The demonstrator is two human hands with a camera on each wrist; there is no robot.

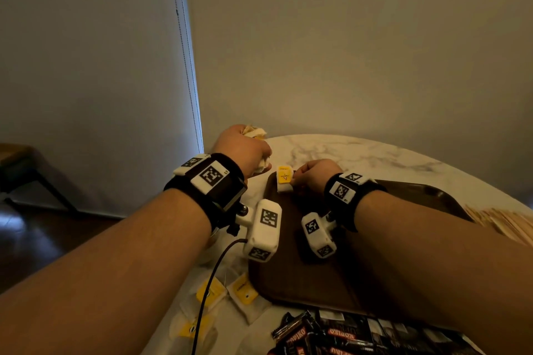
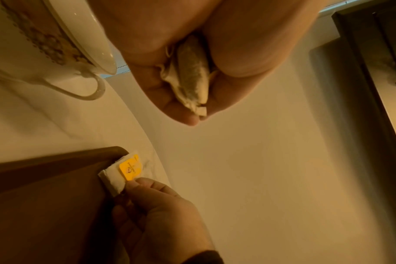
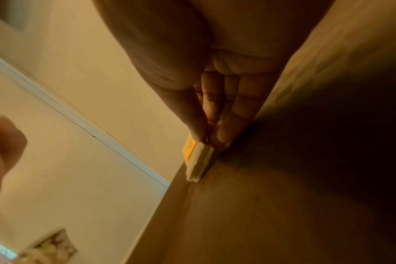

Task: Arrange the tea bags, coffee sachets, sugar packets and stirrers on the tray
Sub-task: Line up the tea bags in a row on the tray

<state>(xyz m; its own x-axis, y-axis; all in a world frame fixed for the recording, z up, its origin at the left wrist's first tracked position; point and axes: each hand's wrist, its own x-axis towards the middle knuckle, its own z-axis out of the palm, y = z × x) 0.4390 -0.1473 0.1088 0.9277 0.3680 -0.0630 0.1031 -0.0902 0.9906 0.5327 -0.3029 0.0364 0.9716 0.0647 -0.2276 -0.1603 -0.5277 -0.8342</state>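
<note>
A dark brown tray [image 1: 302, 282] lies on the marble table [image 1: 360, 153]. My right hand [image 1: 313, 176] pinches a small stack of white tea bags with yellow tags [image 1: 284, 179] standing on edge at the tray's far left corner; the same stack [image 2: 122, 172] [image 3: 198, 160] shows in both wrist views. My left hand [image 1: 245, 150] is raised left of the tray and grips a bunch of tea bags [image 2: 192, 78] in its fist. More tea bags [image 1: 227, 294] lie on the table left of the tray. Dark coffee sachets [image 1: 331, 334] lie at the near edge.
A patterned teacup [image 2: 57, 44] stands on the table beyond the tray. Pale wooden stirrers [image 1: 501, 223] lie to the right of the tray. A cable [image 1: 207, 297] hangs from the left wrist camera over the tea bags. A chair [image 1: 26, 173] stands at the far left.
</note>
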